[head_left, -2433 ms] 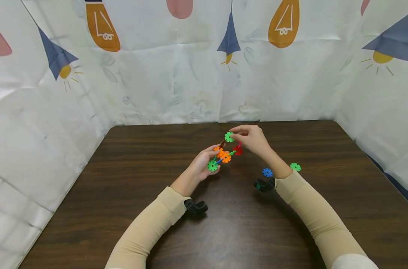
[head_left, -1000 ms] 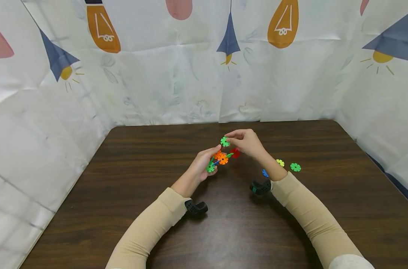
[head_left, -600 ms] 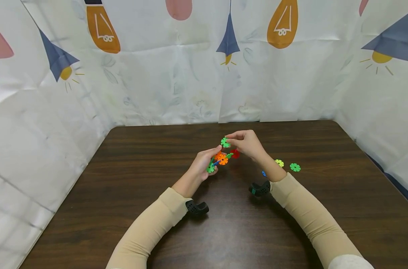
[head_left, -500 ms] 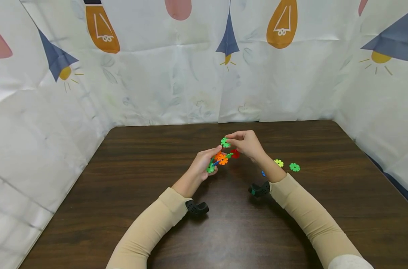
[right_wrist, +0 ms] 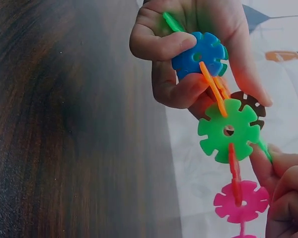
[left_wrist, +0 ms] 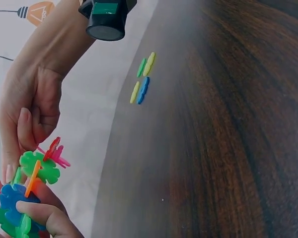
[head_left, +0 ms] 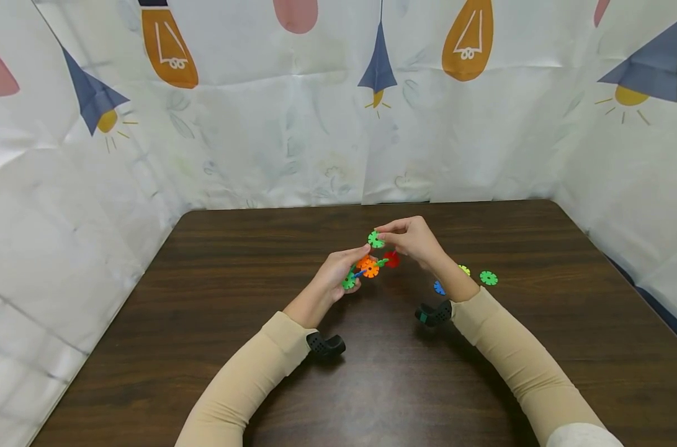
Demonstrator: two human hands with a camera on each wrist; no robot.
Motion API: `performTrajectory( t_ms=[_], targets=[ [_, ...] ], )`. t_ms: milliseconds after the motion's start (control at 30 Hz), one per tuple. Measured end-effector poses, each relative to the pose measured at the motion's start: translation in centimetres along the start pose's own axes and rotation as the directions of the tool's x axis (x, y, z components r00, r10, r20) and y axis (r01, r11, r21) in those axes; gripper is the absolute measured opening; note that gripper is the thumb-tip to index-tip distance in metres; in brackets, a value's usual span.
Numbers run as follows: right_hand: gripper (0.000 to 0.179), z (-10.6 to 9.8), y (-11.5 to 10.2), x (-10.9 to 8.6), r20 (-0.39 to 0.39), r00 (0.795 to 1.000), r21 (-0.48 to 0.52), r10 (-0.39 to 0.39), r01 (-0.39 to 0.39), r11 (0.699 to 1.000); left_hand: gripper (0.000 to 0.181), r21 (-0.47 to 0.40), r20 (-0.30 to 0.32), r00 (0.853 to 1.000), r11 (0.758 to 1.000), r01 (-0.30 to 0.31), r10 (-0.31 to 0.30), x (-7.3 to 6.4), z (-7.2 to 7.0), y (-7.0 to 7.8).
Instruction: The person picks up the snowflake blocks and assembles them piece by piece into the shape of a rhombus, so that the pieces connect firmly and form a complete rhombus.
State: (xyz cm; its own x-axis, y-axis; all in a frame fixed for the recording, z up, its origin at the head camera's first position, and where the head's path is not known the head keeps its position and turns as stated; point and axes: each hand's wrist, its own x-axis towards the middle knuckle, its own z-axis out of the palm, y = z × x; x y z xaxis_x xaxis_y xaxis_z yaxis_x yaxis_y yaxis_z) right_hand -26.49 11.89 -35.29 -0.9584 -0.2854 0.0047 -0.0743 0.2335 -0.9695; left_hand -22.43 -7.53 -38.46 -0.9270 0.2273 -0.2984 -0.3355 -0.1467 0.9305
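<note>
My left hand (head_left: 338, 272) grips a chain of slotted plastic discs that interlock edge to edge. In the right wrist view its thumb and fingers pinch a blue disc (right_wrist: 198, 55); from there run an orange disc (right_wrist: 214, 89), a green disc (right_wrist: 219, 134), a red disc (right_wrist: 235, 171) and a pink disc (right_wrist: 228, 203). A brown disc (right_wrist: 251, 106) sits behind, by the left fingertips. My right hand (head_left: 416, 241) pinches another green disc (head_left: 375, 239) between thumb and fingers, just above the left fingertips. Whether this disc's slot engages the brown one is hidden.
On the dark wooden table (head_left: 260, 248), loose discs lie beside the right forearm: blue (head_left: 439, 287), yellow (head_left: 464, 270) and green (head_left: 488, 278). The left wrist view shows a second yellow disc (left_wrist: 134, 92) there. A printed cloth (head_left: 316, 143) hangs behind the table.
Compared with the oldest frame, the right hand has lowered the green disc toward the left fingertips. Since half a second ago, both hands have shifted only slightly, still holding their discs.
</note>
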Motion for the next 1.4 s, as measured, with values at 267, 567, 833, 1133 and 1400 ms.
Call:
performTrajectory(
  t_ms=[267,567,833,1133,1400],
  targets=[
    [0.025,0.0,0.1,-0.1,0.01,0.999,-0.035,-0.044,0.044,0.998,0.049,0.011,-0.01,1.0,1.0,-0.003,0.003,-0.4,0.3,0.2],
    [0.023,-0.2,-0.1,0.5,0.047,0.995,-0.218,-0.088,0.097,0.971,0.038,-0.074,-0.025,0.999,0.996,0.046,-0.048,0.0,0.5,0.0],
    [0.021,0.1,-0.8,0.9,0.072,0.993,-0.316,-0.095,0.113,0.942,0.024,-0.162,0.023,0.999,0.986,0.035,-0.031,0.2,0.5,-0.3],
    [0.023,0.8,-1.1,1.0,0.148,0.985,-0.401,-0.088,0.141,0.905,0.04,-0.129,0.105,0.994,0.992,0.001,0.013,0.5,0.4,-0.7],
    [0.031,0.9,-1.8,0.2,0.147,0.977,-0.478,-0.155,0.207,0.854,0.04,-0.084,0.072,0.997,0.996,-0.035,0.041,0.6,0.4,-0.7]
  ],
)
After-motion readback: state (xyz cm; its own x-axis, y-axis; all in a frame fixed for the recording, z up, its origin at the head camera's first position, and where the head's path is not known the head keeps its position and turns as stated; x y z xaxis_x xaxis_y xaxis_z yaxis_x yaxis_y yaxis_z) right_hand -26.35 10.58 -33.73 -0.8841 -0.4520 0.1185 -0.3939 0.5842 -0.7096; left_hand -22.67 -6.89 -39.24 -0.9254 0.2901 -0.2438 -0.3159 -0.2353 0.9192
